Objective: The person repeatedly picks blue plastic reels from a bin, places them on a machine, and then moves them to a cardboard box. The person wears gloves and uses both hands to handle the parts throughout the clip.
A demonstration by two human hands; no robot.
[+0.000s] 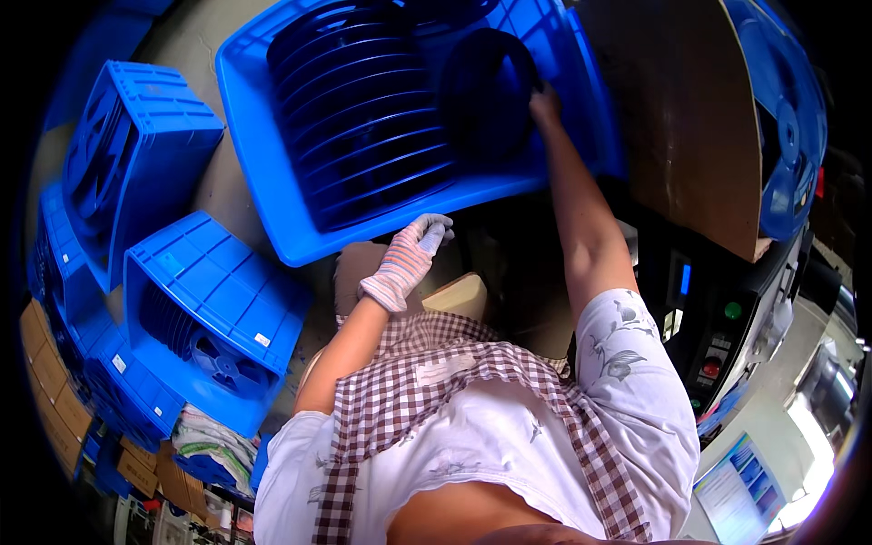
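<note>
A large blue plastic bin point(238, 145) lies ahead of me, with a row of dark round discs point(363, 118) standing on edge close together in it. At the bin's right side my right hand point(545, 102), bare, grips the rim of another dark round disc point(486, 100); its fingers are partly lost in shadow. My left hand point(409, 259) wears a striped knitted glove with grey on the fingers. It is closed loosely just below the bin's near edge, and nothing shows in it.
Several blue bins point(213, 272) on their sides stand at the left, some with round spoked parts inside. A brown board point(695, 118) rises at the right beside a blue spoked wheel point(788, 132). Below it is a dark control panel point(718, 336) with buttons. Cardboard boxes point(54, 381) are stacked far left.
</note>
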